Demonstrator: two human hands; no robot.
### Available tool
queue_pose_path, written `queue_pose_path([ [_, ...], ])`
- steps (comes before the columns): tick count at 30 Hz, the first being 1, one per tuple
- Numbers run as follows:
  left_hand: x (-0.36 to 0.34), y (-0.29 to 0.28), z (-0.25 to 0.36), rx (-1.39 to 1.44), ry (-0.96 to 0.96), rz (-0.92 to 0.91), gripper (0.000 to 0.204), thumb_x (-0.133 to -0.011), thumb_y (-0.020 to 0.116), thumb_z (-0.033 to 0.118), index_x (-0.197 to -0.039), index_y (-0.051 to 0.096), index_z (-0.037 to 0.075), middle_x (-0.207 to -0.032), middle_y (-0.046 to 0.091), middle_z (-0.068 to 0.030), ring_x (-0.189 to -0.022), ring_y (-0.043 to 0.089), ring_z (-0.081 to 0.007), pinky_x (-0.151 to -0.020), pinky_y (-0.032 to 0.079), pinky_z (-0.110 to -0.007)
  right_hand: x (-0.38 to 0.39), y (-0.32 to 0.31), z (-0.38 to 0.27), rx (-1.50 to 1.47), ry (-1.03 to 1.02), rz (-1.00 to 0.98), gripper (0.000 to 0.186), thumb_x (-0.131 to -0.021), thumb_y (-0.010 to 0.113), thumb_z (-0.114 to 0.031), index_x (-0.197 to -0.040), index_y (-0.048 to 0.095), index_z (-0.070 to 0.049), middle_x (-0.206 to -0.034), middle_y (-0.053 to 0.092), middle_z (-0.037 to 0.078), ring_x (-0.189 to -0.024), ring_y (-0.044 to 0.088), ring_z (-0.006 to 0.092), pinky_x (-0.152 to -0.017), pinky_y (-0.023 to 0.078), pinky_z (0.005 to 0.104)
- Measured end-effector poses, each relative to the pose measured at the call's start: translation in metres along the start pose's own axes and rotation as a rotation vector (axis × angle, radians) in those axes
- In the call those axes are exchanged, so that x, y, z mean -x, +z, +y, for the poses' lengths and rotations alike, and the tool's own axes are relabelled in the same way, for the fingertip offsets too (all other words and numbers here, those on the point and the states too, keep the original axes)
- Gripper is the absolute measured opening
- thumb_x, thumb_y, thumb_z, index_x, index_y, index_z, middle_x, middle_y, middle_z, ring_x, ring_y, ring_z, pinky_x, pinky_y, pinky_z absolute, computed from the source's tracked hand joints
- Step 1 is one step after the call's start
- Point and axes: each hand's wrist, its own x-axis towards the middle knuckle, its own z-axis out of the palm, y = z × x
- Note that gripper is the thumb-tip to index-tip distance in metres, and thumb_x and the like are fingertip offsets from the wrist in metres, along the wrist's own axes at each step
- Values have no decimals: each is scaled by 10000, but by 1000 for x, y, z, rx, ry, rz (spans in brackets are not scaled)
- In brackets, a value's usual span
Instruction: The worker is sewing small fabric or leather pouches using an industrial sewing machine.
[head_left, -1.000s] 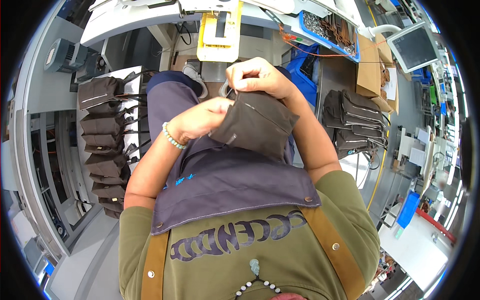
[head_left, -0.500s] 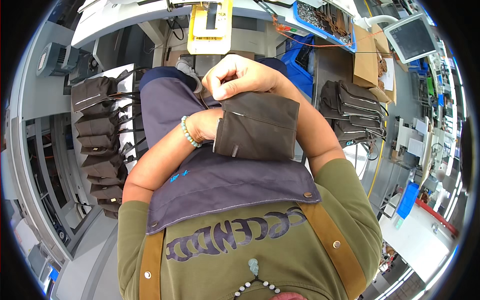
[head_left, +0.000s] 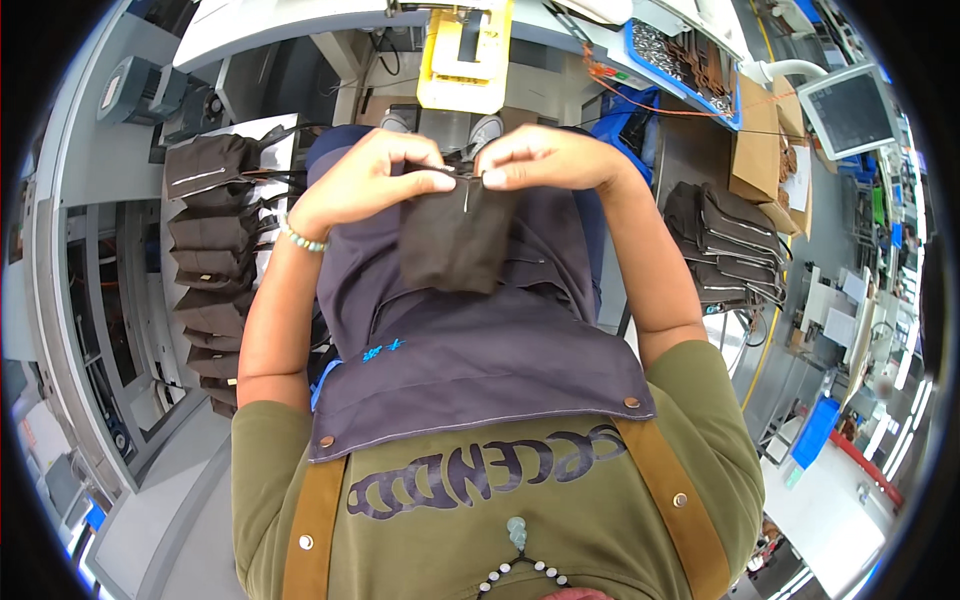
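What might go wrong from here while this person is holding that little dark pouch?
The left-hand grip and right-hand grip hold the dark pouch at one end only, so it might drop toward the lap if both slipped.

The beaded bracelet on the left wrist could perhaps snag on cloth.

The row of dark bags sits close beside the left arm; an elbow swung outward might knock one.

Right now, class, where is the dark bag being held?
In the head view, the dark bag is just above centre, its upper edge between left hand and right hand, over the apron.
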Motion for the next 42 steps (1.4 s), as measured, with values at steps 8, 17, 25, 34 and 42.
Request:
queue_pose_path([
  [8, -12, -3, -6, -80, 76, -236, 229, -851, 748, 152, -763, 622, -17, -664, 560, -45, -643, 503, -128, -620, 418, -287, -48, 60, 48, -414, 142, -396, 454, -887, 745, -184, -1252, 610, 51, -1139, 679, 76, -1015, 612, 126, -910, 482, 266],
  [17, 2, -10, -9, -91, 70, -261, 260, -857, 743, 144, -726, 600, -30, -650, 567, -49, -612, 500, -126, -590, 403, -294, -56, 79, 48, -361, 338, -389, 602, -853, 754, -390, -1226, 634, 66, -1173, 663, 81, -1046, 596, 132, -916, 462, 260],
  [25, 12, -32, 4, 61, -135, -113, 225, -907, 726, 198, -824, 660, 0, -713, 573, 45, -684, 467, -42, -618, 401, -240, 0, 29, 24, -215, 31, 218, 156, -934, 682, -138, -997, 675, 4, -995, 638, 4, -939, 557, 86, -857, 455, 255],
  [34, 0, -4, -6, 195, -75, -144, 172, -896, 747, 181, -923, 696, 20, -789, 639, 51, -750, 505, -24, -683, 422, -217, 0, 36, 20, -265, -42, 362, 134, -910, 697, -148, -914, 655, -20, -865, 594, -34, -830, 519, 59, -772, 431, 234],
  [42, 2, 5, -1, 255, -160, -53, 107, -917, 711, 126, -901, 700, 21, -795, 646, 41, -726, 525, -17, -652, 437, -204, -6, 40, 15, -35, -72, 330, 228, -862, 747, -196, -936, 675, 7, -859, 622, 15, -833, 537, 106, -784, 447, 275],
])
